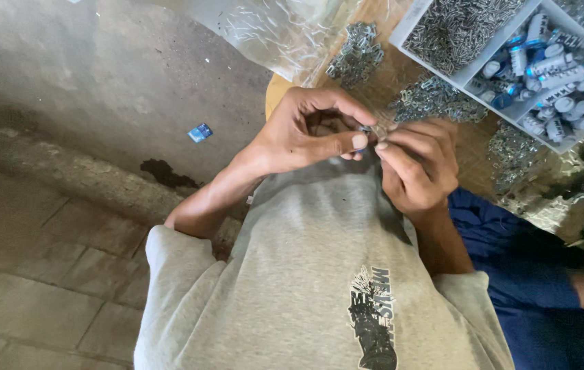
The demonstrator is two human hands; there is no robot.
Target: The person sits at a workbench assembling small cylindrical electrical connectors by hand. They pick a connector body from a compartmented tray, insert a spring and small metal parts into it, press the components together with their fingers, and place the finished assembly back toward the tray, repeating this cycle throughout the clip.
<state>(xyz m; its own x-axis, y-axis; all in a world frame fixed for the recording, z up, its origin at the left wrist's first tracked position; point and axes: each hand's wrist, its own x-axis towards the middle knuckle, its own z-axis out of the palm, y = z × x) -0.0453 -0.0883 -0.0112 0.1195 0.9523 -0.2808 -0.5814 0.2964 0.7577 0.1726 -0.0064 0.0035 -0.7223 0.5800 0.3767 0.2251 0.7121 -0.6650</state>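
Grey shirt (319, 274) closest; both hands meet above it, left hand (302, 130) and right hand (419, 164) fingers pinched together on small blue part (364, 129) between fingertips, axis unclear, tray (511, 116) up-right

- Soft daylight falls from the upper right, brightest on the white divided tray (484, 68) and the heaps of small metal parts (357, 55) at the worktop's far edge.
- The clear plastic sheet (271, 27) at the top glints with pale glare.
- The concrete floor (66, 103) at left sits in duller, even light; a dark stain shows near its middle.
- The left hand (306, 133) and right hand (419, 164) are evenly lit, with shade pooled inside the curled fingers.
- Focus is fair at centre; the tiny piece between the fingertips is too small to resolve.
- Wide-angle stretch and softness mark the corners; the far right turns murky.
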